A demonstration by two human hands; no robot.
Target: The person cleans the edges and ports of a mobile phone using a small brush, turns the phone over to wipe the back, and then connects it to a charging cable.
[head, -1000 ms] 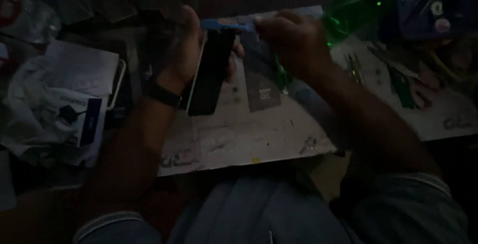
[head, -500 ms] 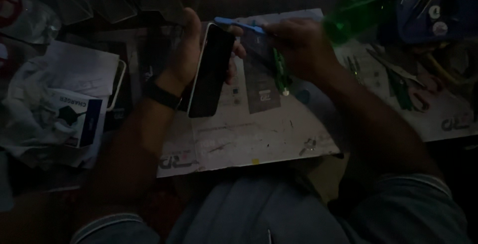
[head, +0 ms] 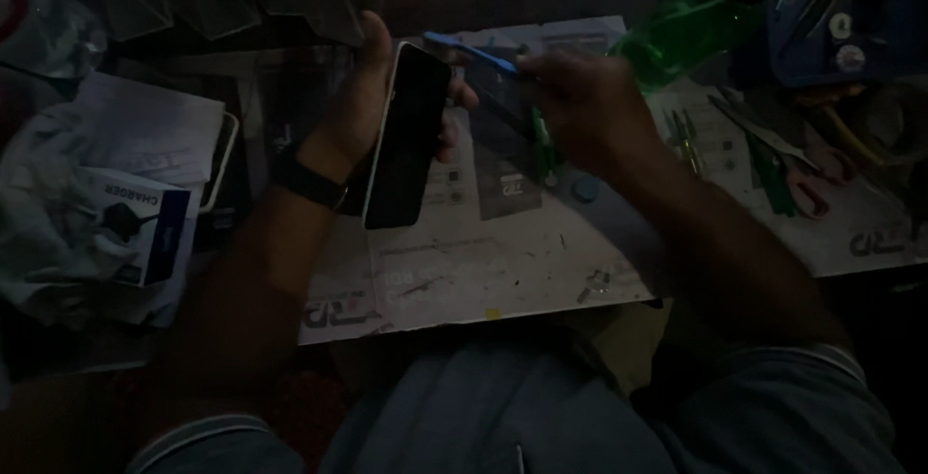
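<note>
dim shot. left hand [head: 362, 112] grips a dark phone [head: 406, 136] w/ pale edge, held upright abt centre frame, screen black, thumb at its 3 o'clock side, dark wristband [head: 311, 182] below at 7. right hand [head: 580, 107], at 3 o'clock of the phone, pinches a thin blue tool [head: 469, 49] whose tip sits near the phone's 1 o'clock corner; touching or not, can't tell. below both lies a pale work mat [head: 503, 271]. green bottle [head: 691, 25] at 2 o'clock, small box [head: 135, 232] at 8, scissors [head: 783, 170] far at 3.
</note>
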